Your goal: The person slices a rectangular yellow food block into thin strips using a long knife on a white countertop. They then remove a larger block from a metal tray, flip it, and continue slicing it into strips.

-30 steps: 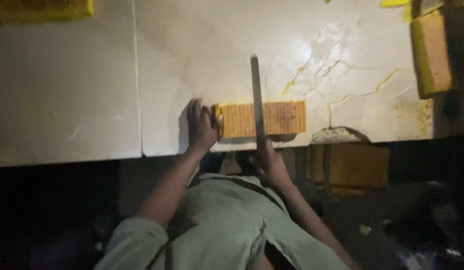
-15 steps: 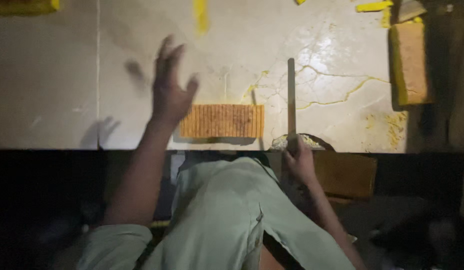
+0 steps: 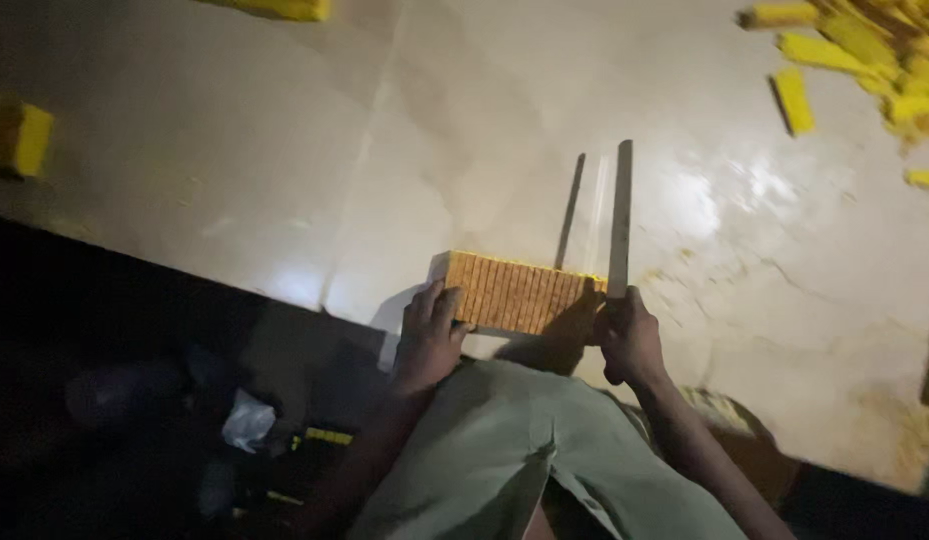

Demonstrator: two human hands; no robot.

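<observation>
Slicing the scored yellow slab at the counter's near edge

My left hand (image 3: 430,335) presses flat-fingered on the left end of the scored yellow slab (image 3: 515,293), steadying it rather than closing round it, while my right hand (image 3: 630,335) is closed round the handle of the long flat blade (image 3: 621,215), which stands at the slab's right end and points away from me. The slab lies just inside the near edge of the pale counter (image 3: 285,180), grooves running across it. As I judge it, I am lining up a cut at the right end; the next move calls for the blade set square on a groove and pressed straight down, with my left fingers kept well apart from it. Farther off, toward the far right corner, cut yellow pieces (image 3: 865,60) lie heaped; a yellow block (image 3: 20,135) sits by the left edge.
</observation>
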